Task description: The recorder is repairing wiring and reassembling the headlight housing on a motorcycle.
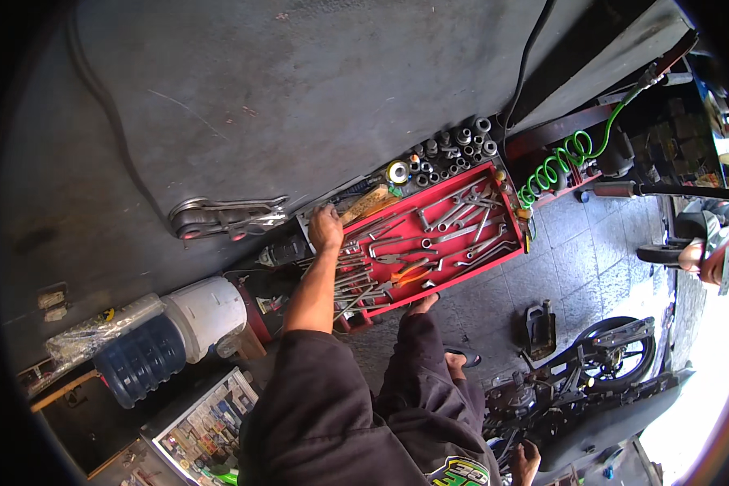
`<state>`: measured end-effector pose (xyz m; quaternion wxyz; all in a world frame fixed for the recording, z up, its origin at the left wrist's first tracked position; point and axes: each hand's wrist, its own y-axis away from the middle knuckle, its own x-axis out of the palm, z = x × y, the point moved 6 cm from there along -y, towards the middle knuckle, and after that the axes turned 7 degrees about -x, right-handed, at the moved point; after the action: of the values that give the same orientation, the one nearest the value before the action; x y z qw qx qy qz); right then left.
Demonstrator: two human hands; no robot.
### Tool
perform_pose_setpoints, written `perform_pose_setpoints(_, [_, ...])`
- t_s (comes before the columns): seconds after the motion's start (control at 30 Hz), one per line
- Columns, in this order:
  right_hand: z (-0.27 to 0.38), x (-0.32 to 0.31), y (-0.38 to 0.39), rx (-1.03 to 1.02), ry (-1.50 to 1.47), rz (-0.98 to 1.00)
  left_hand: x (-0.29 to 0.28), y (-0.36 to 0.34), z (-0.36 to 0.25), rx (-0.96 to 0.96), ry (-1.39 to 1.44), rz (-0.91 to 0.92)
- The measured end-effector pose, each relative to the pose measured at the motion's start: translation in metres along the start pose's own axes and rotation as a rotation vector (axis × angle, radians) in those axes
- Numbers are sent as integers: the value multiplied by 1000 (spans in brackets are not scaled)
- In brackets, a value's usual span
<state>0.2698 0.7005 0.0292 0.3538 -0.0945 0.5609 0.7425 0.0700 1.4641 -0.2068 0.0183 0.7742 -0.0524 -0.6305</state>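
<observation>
On my left, a big blue ribbed bottle [140, 366] lies just beside a white tub [211, 312], with a plastic-wrapped bundle [105, 326] on their far side. Nearer me on that side, I have a shallow case [206, 425] packed with small boxes. A grey wall [259, 97] fills the far side, a black cable [109, 105] running down its left part. To my right, a green coiled hose [552, 174] stretches above the floor tiles [603, 243], where a dark pan [540, 334] sits. Farther right I see a parked scooter [709, 243].
</observation>
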Motion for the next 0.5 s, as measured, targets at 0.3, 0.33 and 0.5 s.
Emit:
perform_pose_setpoints(0.3, [8, 13, 22, 70, 262, -68, 20, -17, 10, 79, -47, -2])
perform_pose_setpoints(0.33, [-36, 15, 21, 72, 112, -99, 23, -17, 4, 87, -44, 9])
perform_pose_setpoints(0.5, [-85, 26, 29, 106, -94, -136, 11, -14, 2, 80, -65, 14])
